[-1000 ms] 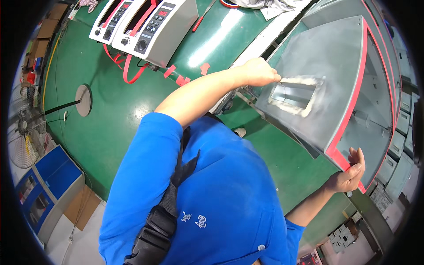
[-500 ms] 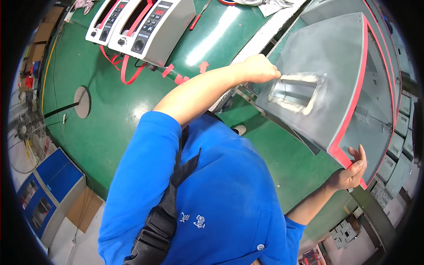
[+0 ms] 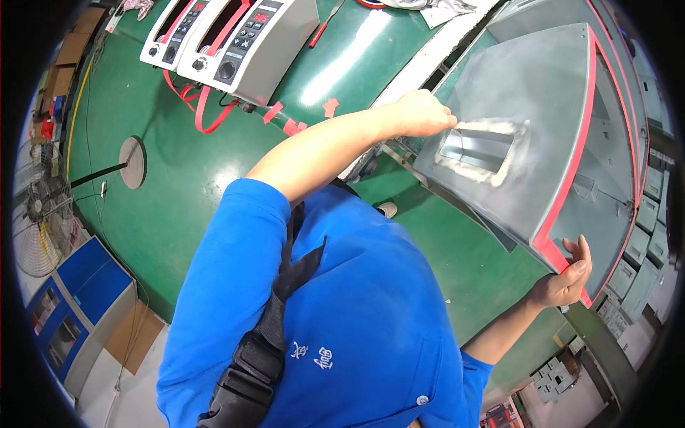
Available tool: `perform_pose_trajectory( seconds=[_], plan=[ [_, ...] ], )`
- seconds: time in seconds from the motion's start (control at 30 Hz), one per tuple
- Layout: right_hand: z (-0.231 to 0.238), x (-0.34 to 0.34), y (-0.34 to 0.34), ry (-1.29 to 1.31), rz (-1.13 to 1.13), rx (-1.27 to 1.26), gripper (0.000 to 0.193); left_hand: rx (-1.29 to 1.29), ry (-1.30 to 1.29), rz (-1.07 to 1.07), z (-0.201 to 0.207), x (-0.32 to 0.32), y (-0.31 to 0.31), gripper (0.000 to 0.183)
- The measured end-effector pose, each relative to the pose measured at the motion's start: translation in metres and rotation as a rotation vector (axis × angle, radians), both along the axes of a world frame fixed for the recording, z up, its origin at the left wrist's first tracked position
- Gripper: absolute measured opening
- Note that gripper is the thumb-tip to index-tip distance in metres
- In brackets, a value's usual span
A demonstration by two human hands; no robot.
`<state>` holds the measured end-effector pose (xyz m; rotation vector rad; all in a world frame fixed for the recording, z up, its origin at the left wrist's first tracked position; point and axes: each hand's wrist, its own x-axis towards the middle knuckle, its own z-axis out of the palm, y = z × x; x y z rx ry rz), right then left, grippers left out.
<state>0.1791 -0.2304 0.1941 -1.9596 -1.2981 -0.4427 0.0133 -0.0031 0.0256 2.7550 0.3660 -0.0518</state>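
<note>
My left hand is closed, knuckles up, at the upper left corner of a rectangular cutout in a grey metal housing. A rough whitish band rings the cutout. What the curled fingers hold, if anything, is hidden. Lower right, my right hand lies against the housing's near corner, over its red-taped rim. Its fingers stretch upward, partly bent, in front of the opening, and the thumb lies beside them.
Two white tape dispensers stand at the upper left with red strips hanging down. Scraps of red tape stick to the green table's edge. A red-handled tool lies farther back. At the far left stand a fan and a blue-topped cabinet.
Both hands keep almost the same places on the housing. The view has shifted very slightly.
</note>
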Motion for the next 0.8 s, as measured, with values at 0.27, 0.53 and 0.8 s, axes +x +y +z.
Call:
perform_pose_trajectory(
  seconds=[0.27, 0.53, 0.8],
  plan=[
    [0.0, -0.001, -0.001, 0.043, -0.014, 0.012, 0.036, 0.016, -0.002, -0.016, -0.006, 0.003, -0.001, 0.019],
    [0.0, -0.002, -0.002, 0.047, -0.024, -0.008, 0.036, 0.001, -0.071, 0.005, -0.003, 0.001, -0.001, 0.019],
    [0.0, -0.002, 0.0, 0.033, -0.025, 0.001, 0.037, -0.049, 0.03, 0.067, -0.001, 0.003, -0.006, 0.024]
  ],
)
